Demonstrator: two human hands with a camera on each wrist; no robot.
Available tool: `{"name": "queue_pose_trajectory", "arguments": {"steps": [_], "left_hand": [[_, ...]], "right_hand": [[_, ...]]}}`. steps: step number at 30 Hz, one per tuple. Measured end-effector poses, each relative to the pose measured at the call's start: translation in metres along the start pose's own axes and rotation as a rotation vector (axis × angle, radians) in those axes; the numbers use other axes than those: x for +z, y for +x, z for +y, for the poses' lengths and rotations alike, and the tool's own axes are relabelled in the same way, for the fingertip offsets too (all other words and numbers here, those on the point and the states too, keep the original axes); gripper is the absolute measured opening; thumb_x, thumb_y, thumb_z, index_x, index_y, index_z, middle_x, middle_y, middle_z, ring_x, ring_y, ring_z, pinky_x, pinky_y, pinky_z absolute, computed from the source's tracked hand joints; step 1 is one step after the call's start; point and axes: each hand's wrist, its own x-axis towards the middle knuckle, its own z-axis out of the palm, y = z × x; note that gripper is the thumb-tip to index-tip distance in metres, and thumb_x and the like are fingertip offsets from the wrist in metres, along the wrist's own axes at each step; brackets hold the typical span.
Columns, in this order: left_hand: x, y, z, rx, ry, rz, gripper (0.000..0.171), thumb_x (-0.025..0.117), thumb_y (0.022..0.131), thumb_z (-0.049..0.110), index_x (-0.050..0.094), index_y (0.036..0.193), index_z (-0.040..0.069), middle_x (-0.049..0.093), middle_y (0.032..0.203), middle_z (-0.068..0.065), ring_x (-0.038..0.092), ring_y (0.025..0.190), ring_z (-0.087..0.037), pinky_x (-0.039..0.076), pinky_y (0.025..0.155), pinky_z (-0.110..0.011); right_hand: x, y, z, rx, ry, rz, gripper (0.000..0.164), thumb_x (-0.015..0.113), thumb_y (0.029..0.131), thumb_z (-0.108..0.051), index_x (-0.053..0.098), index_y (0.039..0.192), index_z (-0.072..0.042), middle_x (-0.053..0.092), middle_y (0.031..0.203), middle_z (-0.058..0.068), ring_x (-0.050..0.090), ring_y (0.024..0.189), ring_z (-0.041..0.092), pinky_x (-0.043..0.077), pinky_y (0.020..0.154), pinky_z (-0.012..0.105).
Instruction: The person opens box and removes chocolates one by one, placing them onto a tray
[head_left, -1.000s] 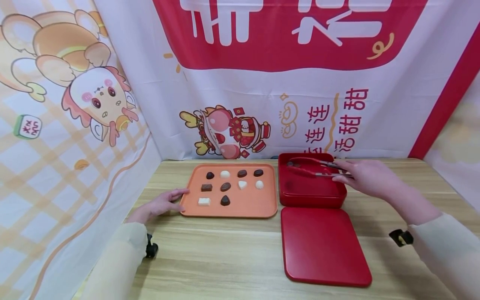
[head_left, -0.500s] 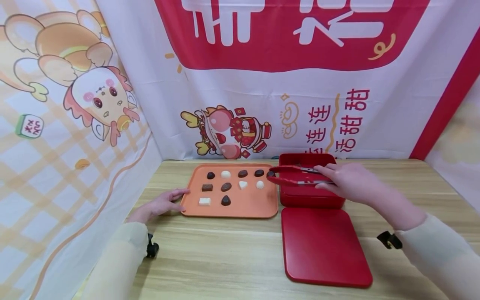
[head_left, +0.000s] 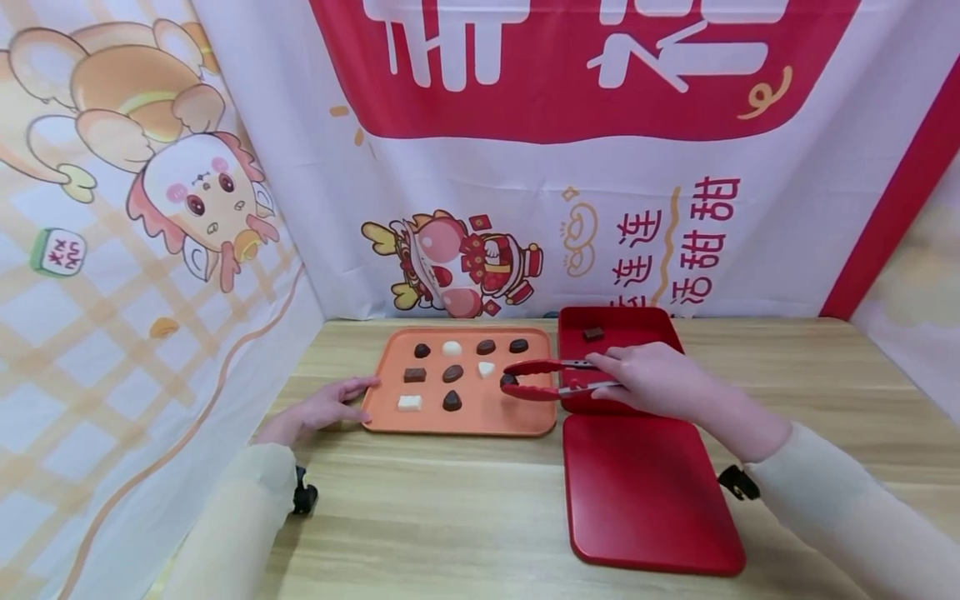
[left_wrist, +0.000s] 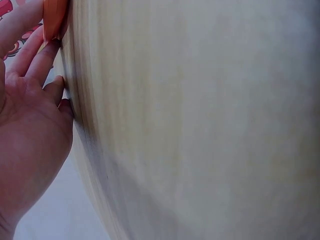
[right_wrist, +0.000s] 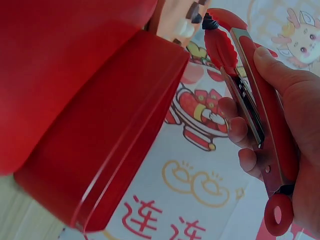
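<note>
My right hand (head_left: 656,379) grips red-tipped metal tongs (head_left: 534,379), and between their tips is a dark chocolate (head_left: 509,380) over the right part of the orange tray (head_left: 480,421). In the right wrist view the fingers and thumb wrap the tongs (right_wrist: 262,115), with the dark chocolate (right_wrist: 210,21) pinched at the far end. Several brown and white chocolates lie in rows on the tray, among them a dark pointed one (head_left: 452,402) and a white block (head_left: 408,403). The left hand (head_left: 326,408) rests at the tray's left edge, its fingertips touching the rim.
Behind the right hand stands a red box (head_left: 622,315) with a brown square chocolate (head_left: 593,334) inside. Its red lid (head_left: 652,496) lies in front of it on the wooden table (head_left: 420,508). A printed cloth (head_left: 465,183) hangs close behind.
The tongs have come out of the red box and moved left over the tray, carrying the dark chocolate. They now cover the round white chocolate seen before. The left hand stays at the rim.
</note>
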Motion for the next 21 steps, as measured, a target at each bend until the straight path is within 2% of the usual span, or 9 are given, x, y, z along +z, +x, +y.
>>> {"name": "queue_pose_trajectory", "arguments": {"steps": [7, 13, 21], "left_hand": [[0.0, -0.002, -0.002, 0.027, 0.009, -0.006, 0.077, 0.074, 0.086, 0.014, 0.033, 0.149, 0.0, 0.022, 0.155, -0.024, 0.015, 0.142, -0.042, 0.017, 0.112, -0.055], [-0.002, -0.002, -0.004, 0.01, 0.007, 0.007, 0.078, 0.075, 0.085, 0.015, 0.034, 0.149, 0.001, 0.022, 0.155, -0.024, 0.015, 0.142, -0.042, 0.016, 0.112, -0.055], [-0.001, 0.0, 0.0, 0.0, 0.03, 0.013, 0.078, 0.076, 0.085, 0.017, 0.035, 0.15, 0.005, 0.023, 0.155, -0.023, 0.017, 0.142, -0.042, 0.017, 0.113, -0.055]], "right_hand": [[0.013, 0.019, -0.008, -0.029, 0.022, -0.02, 0.05, 0.079, 0.081, -0.038, 0.068, 0.121, -0.011, 0.063, 0.08, -0.007, 0.054, 0.064, 0.004, 0.052, 0.063, 0.022], [0.021, 0.03, -0.013, -0.055, 0.048, -0.035, 0.046, 0.078, 0.082, -0.037, 0.068, 0.118, -0.01, 0.062, 0.079, -0.006, 0.053, 0.062, 0.004, 0.049, 0.06, 0.02], [0.031, 0.037, -0.013, -0.022, 0.08, -0.08, 0.043, 0.078, 0.082, -0.037, 0.068, 0.116, -0.012, 0.056, 0.074, -0.009, 0.049, 0.06, 0.005, 0.046, 0.058, 0.02]]}}
